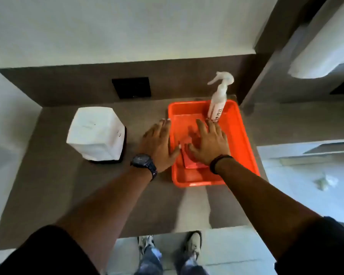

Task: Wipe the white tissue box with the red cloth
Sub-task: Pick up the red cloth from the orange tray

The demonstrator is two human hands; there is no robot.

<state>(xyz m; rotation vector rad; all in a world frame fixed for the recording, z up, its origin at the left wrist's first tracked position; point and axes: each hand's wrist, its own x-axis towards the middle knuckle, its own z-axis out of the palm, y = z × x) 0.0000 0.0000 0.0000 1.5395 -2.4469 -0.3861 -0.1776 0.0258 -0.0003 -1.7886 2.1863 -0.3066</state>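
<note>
The white tissue box (pixel 95 133) stands upright on the brown counter, left of centre. The red cloth (pixel 193 163) lies folded flat inside the orange tray (pixel 244 143). My right hand (pixel 209 141) is spread flat over the cloth, fingers apart, covering most of it. My left hand (pixel 158 143) hovers flat with fingers apart over the tray's left rim, its thumb reaching toward the cloth. Neither hand grips anything. The tissue box is about a hand's width left of my left hand.
A white spray bottle (pixel 217 102) stands in the tray's far right corner, just beyond my right fingertips. A black wall plate (pixel 131 87) sits on the back panel. The counter (pixel 68 195) ends near my feet and drops off at the right.
</note>
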